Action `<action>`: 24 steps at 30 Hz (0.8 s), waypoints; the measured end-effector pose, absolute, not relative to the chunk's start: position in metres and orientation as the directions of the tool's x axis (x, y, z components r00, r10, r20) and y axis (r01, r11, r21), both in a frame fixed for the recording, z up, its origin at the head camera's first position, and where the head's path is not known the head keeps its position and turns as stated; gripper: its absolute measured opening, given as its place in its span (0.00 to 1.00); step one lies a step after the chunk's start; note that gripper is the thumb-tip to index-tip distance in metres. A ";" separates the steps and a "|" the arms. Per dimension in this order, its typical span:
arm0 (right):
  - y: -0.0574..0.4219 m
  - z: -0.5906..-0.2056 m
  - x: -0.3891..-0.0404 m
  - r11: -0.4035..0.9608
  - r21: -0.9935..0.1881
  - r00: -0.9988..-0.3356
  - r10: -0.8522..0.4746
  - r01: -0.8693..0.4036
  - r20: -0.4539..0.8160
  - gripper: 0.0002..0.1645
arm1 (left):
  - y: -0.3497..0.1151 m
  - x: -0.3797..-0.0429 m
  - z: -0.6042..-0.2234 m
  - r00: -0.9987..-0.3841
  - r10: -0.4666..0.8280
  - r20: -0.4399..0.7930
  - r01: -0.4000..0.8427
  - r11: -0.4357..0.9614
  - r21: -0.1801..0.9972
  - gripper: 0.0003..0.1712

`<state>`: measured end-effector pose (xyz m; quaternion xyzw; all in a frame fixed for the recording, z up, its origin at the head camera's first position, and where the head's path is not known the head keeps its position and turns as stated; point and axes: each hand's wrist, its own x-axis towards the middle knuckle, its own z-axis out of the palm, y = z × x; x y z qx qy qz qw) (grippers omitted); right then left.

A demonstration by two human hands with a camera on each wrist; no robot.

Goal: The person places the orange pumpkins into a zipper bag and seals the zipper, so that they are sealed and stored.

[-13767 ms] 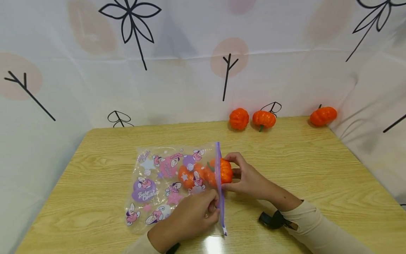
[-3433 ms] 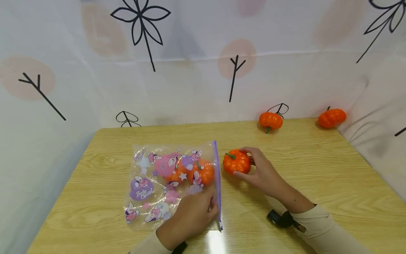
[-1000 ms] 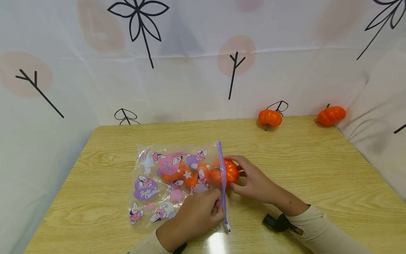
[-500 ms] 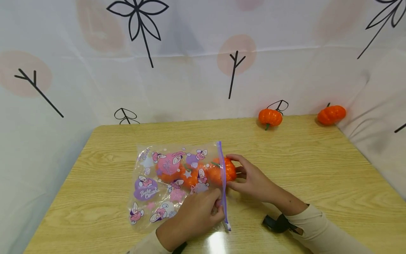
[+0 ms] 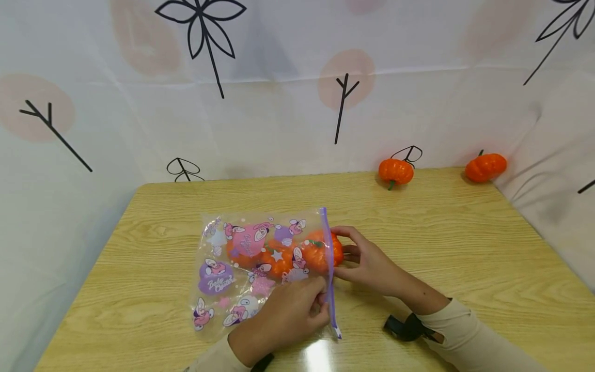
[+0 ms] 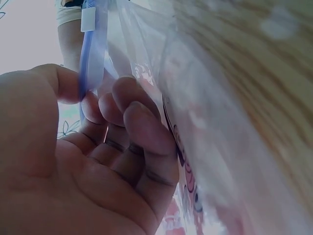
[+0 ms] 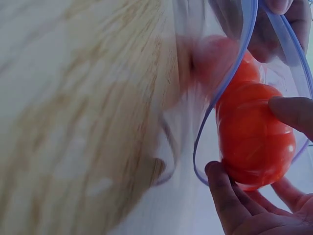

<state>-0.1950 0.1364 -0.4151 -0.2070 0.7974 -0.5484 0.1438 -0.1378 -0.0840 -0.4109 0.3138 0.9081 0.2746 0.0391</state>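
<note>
A clear zip bag (image 5: 223, 310) with pink and purple cartoon prints lies flat on the table, its purple zip edge (image 5: 332, 305) facing right. My left hand (image 5: 290, 315) pinches that edge between thumb and fingers, holding the mouth apart; the left wrist view shows the thumb (image 6: 68, 83) against the purple strip. In the mouth sits a small orange toy pumpkin (image 7: 254, 132), mostly inside. My right hand (image 5: 372, 263) grips its outer side, thumb and fingers around it. Deeper in the bag two more orange pumpkins (image 5: 279, 261) show through the plastic.
Two orange toy pumpkins rest at the table's back edge: one pumpkin (image 5: 395, 171) right of centre, another pumpkin (image 5: 485, 168) at the right corner. Behind the wood-grain table (image 5: 465, 232) hangs a white printed cloth (image 5: 269, 129).
A pumpkin left the back row between the first two frames. My right hand brought it to the bag and has slid it leftward through the mouth. My left hand keeps its pinch.
</note>
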 end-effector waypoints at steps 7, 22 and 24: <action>0.132 -0.415 -0.198 0.281 -0.949 -0.864 -0.503 -0.140 -0.022 0.46 | -0.087 -0.139 -0.410 -0.781 0.618 0.090 0.561 0.632 0.535 0.10; 0.131 -0.416 -0.204 0.252 -0.961 -0.820 -0.571 -0.116 -0.051 0.44 | -0.089 -0.139 -0.412 -0.760 0.633 0.148 0.605 0.607 0.515 0.10; 0.131 -0.417 -0.205 0.265 -0.955 -0.822 -0.567 -0.132 -0.043 0.44 | -0.089 -0.139 -0.412 -0.760 0.632 0.153 0.607 0.606 0.514 0.10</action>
